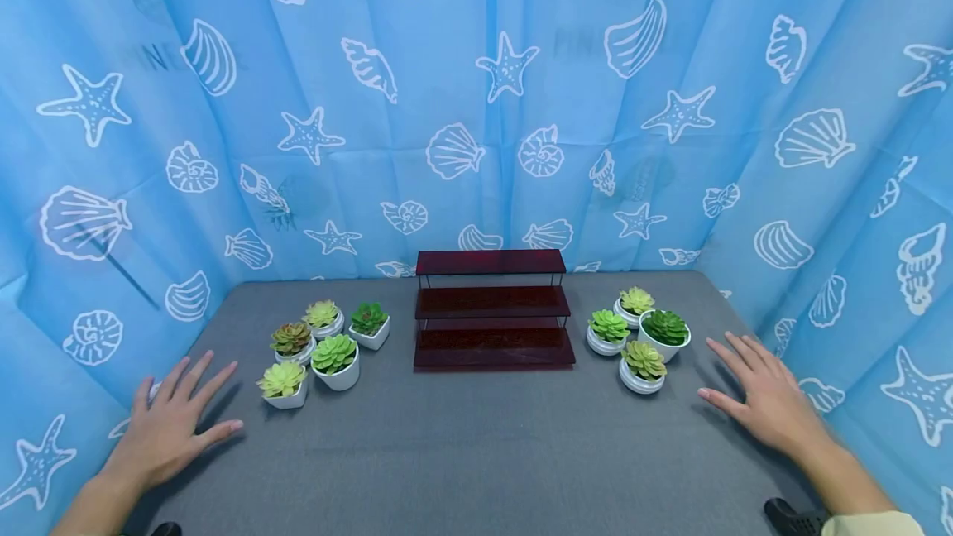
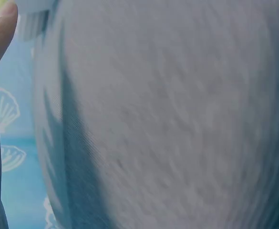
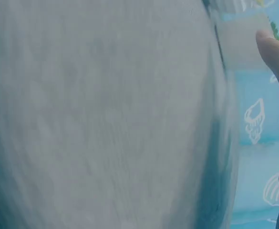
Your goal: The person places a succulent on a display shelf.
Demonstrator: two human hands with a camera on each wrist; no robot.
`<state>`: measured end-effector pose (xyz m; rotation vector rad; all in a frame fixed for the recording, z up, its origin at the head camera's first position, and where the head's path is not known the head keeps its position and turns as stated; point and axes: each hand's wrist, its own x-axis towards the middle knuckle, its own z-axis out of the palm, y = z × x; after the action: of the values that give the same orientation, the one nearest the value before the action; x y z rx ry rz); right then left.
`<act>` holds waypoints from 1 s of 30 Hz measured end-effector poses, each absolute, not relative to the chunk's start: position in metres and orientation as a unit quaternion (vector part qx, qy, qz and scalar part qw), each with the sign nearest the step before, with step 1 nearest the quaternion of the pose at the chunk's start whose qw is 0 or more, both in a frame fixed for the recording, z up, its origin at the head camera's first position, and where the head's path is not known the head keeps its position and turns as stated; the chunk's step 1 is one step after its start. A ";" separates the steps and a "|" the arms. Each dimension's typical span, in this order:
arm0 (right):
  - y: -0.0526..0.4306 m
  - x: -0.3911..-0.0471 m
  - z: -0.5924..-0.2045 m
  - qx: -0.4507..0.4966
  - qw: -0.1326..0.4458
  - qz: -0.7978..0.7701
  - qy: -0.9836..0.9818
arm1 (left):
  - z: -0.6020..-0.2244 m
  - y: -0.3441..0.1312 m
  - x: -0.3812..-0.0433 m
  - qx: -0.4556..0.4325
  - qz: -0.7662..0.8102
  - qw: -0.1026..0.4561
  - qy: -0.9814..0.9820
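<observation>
My left hand [image 1: 167,428] is spread with straight fingers at the table's left side, holding nothing. Nearest to it is a yellow-green succulent [image 1: 283,381] in a white pot. Around that stand a reddish succulent [image 1: 292,341], a bright green one [image 1: 334,356], a pale one [image 1: 323,317] and a dark green one [image 1: 369,321]. On the right, my right hand [image 1: 770,395] also has its fingers spread and holds nothing. Left of it are an olive-green succulent [image 1: 644,364], a dark green one [image 1: 666,329], a light green one [image 1: 608,327] and a pale one [image 1: 636,303].
A dark red three-tier shelf [image 1: 493,309] stands at the back centre, between the two plant groups. The grey cloth-covered table [image 1: 484,445] ends at a blue curtain [image 1: 476,106] with shell and starfish prints, which runs along the back and both sides.
</observation>
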<state>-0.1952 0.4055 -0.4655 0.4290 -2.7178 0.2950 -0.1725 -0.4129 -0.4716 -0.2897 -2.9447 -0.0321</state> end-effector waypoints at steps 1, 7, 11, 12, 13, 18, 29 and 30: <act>0.403 -0.194 -0.464 0.151 0.193 0.112 -0.963 | -0.470 -0.411 -0.172 -0.102 -0.017 0.102 -0.989; 0.387 -0.187 -0.457 0.146 0.228 0.146 -0.952 | -0.460 -0.400 -0.171 -0.126 -0.043 0.172 -0.976; 0.378 -0.183 -0.455 0.145 0.248 0.172 -0.942 | -0.453 -0.390 -0.169 -0.140 -0.054 0.211 -0.966; 0.376 -0.182 -0.454 0.145 0.256 0.180 -0.939 | -0.451 -0.387 -0.168 -0.145 -0.058 0.220 -0.963; 0.373 -0.181 -0.454 0.144 0.263 0.189 -0.935 | -0.449 -0.384 -0.167 -0.150 -0.064 0.228 -0.960; 0.361 -0.176 -0.453 0.132 0.290 0.222 -0.922 | -0.440 -0.366 -0.163 -0.174 -0.093 0.268 -0.943; 0.327 -0.161 -0.445 0.074 0.308 0.306 -0.898 | -0.428 -0.323 -0.157 -0.195 -0.193 0.344 -0.898; 0.323 -0.159 -0.444 0.065 0.305 0.309 -0.899 | -0.427 -0.319 -0.156 -0.198 -0.202 0.345 -0.895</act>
<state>-0.1590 0.3235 -0.4440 0.1721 -2.3799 0.8176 -0.1564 -0.3190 -0.4274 -0.5138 -2.3246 -0.5258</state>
